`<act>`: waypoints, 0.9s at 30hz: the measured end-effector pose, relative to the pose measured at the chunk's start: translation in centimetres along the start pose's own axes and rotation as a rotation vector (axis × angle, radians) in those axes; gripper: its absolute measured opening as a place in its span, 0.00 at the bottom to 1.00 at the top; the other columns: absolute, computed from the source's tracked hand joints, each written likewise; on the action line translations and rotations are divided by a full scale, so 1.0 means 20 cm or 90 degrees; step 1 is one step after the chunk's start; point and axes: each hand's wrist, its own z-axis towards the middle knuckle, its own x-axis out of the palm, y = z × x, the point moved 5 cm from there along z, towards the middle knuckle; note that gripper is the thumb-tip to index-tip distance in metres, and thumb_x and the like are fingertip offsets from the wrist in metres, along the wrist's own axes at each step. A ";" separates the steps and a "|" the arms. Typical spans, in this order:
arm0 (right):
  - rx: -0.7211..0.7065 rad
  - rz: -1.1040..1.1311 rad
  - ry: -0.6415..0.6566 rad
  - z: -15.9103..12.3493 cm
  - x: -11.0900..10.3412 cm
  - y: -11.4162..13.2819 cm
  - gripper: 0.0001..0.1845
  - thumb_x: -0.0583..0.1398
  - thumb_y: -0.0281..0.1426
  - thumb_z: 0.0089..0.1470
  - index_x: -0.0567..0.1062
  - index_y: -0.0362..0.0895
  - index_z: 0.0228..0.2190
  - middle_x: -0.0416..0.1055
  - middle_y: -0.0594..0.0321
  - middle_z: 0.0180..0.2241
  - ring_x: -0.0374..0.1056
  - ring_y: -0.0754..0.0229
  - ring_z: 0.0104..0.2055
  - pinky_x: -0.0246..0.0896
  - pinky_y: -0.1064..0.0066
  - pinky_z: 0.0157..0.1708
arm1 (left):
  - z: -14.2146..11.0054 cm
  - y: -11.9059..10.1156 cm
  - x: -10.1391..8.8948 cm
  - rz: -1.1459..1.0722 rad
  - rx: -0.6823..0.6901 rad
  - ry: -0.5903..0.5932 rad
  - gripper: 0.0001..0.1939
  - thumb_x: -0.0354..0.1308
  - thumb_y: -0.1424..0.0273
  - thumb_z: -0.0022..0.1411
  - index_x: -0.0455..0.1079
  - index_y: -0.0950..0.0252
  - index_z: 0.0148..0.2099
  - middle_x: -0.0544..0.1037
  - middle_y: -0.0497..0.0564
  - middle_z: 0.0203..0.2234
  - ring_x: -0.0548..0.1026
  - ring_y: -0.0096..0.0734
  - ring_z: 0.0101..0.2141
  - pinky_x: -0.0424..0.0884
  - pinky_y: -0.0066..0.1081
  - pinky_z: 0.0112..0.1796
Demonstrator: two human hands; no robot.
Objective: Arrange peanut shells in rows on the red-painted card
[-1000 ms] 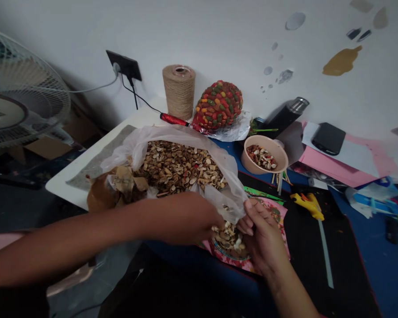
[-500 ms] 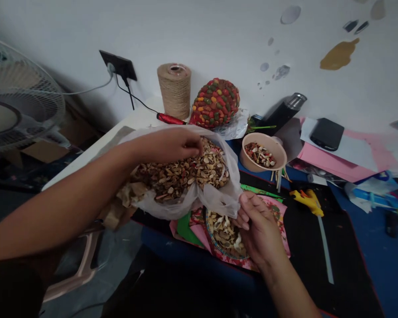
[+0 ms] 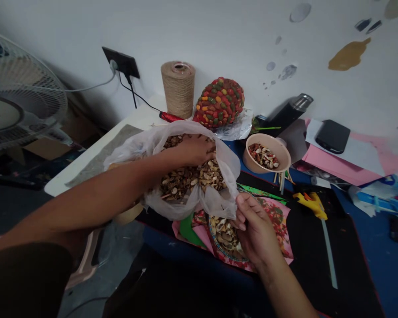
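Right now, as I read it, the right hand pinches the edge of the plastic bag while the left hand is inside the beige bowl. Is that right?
Not quite: the left hand is inside the plastic bag, over the shells, not in the bowl. The head view shows it. The right hand does pinch the bag's edge.

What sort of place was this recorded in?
Probably a craft workspace, judging by the yellow glue gun, the tall tan spool of twine, and the translucent white plastic bag holding brown shell-like pieces.
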 end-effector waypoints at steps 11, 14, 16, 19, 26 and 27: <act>0.009 0.018 0.004 -0.01 -0.07 -0.03 0.22 0.81 0.44 0.46 0.79 0.45 0.31 0.57 0.75 0.19 0.45 0.72 0.20 0.45 0.80 0.20 | -0.44 0.04 -0.05 -0.065 0.227 0.047 0.21 0.52 0.68 0.75 0.77 0.57 0.65 0.74 0.56 0.69 0.67 0.47 0.70 0.61 0.46 0.70; 0.011 0.020 0.010 -0.01 -0.08 -0.04 0.22 0.80 0.44 0.47 0.79 0.45 0.32 0.56 0.75 0.19 0.45 0.72 0.20 0.45 0.79 0.20 | -0.52 0.13 -0.10 -0.092 0.206 0.084 0.21 0.53 0.68 0.74 0.78 0.56 0.64 0.73 0.55 0.69 0.67 0.45 0.70 0.63 0.44 0.70; 0.008 0.018 0.012 -0.01 -0.08 -0.04 0.22 0.80 0.44 0.47 0.79 0.45 0.32 0.56 0.75 0.19 0.44 0.72 0.20 0.45 0.79 0.20 | -0.54 0.16 -0.15 -0.106 0.189 0.121 0.21 0.54 0.68 0.73 0.80 0.55 0.62 0.75 0.54 0.68 0.71 0.43 0.68 0.65 0.42 0.69; 0.006 0.017 0.013 -0.02 -0.07 -0.04 0.22 0.80 0.44 0.47 0.80 0.44 0.32 0.56 0.75 0.19 0.44 0.72 0.20 0.44 0.79 0.20 | -0.53 0.20 -0.21 -0.100 0.110 0.160 0.20 0.54 0.64 0.73 0.81 0.55 0.60 0.80 0.53 0.62 0.77 0.43 0.61 0.70 0.40 0.63; -0.003 0.031 0.000 -0.04 -0.10 -0.04 0.20 0.80 0.43 0.47 0.81 0.44 0.32 0.57 0.74 0.19 0.45 0.72 0.20 0.44 0.77 0.21 | -0.43 0.10 -0.19 0.020 0.060 0.069 0.17 0.54 0.66 0.72 0.79 0.58 0.57 0.81 0.55 0.55 0.78 0.44 0.56 0.70 0.40 0.61; -0.003 0.034 -0.002 -0.04 -0.11 -0.03 0.21 0.80 0.43 0.47 0.80 0.44 0.31 0.57 0.74 0.18 0.45 0.72 0.20 0.44 0.77 0.21 | -0.43 0.06 -0.16 0.025 0.071 0.081 0.16 0.55 0.67 0.71 0.80 0.58 0.55 0.81 0.56 0.53 0.78 0.44 0.55 0.71 0.40 0.60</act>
